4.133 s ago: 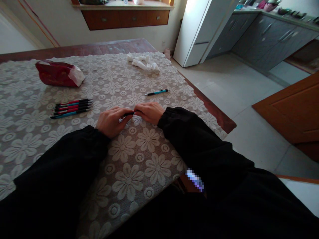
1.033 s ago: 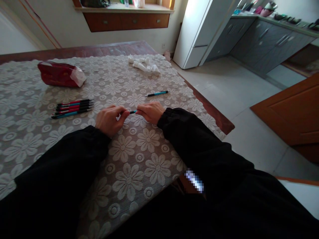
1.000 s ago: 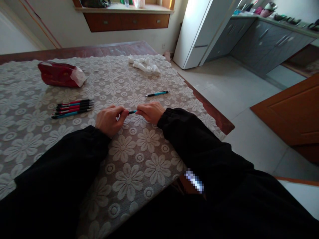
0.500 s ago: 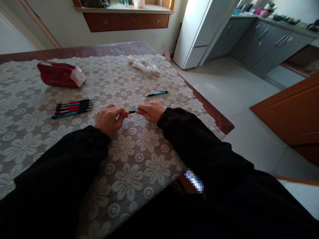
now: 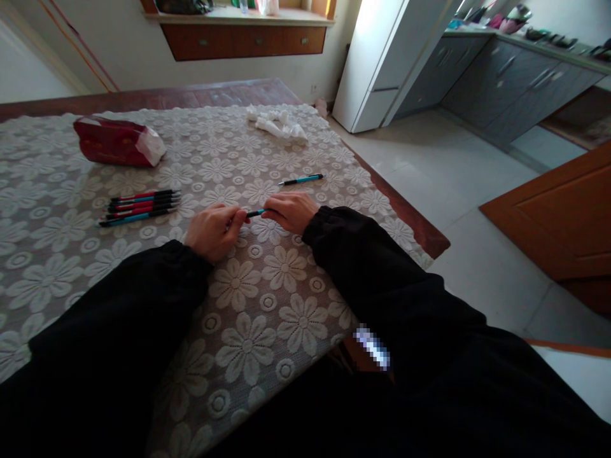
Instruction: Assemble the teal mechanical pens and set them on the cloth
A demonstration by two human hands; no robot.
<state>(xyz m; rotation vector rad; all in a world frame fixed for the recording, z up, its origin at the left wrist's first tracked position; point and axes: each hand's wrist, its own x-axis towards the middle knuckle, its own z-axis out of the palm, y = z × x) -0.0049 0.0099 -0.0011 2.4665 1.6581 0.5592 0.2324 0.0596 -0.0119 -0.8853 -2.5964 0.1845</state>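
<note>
A slim teal-and-black plastic pen (image 5: 255, 213) is being held between both hands, just above the cream lace flower-patterned tablecloth (image 5: 248, 343). The left hand (image 5: 213, 231) is being kept curled, fingertips pinched on the dark end of the pen; the right hand (image 5: 291, 210) is being closed likewise around the teal end, knuckles up. Only a short stretch of barrel is being left visible in the gap between the hands. Whether the pen is being twisted, pulled or pressed cannot be told.

Judged step: the pen is being worked at its middle, with 1 hand on each half; the handling seems mid-way, not finished. A next move would call for a firm pinch on both halves and a straight line along the barrel, so nothing small slips out onto the lace.

Away from the left hand, on its outer side, a row of about 5 red and teal pens (image 5: 139, 206) is lying side by side. Beyond the right hand, a single teal pen (image 5: 301, 179) is lying alone. Farther out, a red plastic tissue pack (image 5: 117, 141) and a crumpled white tissue (image 5: 277, 123) are being left untouched.
</note>
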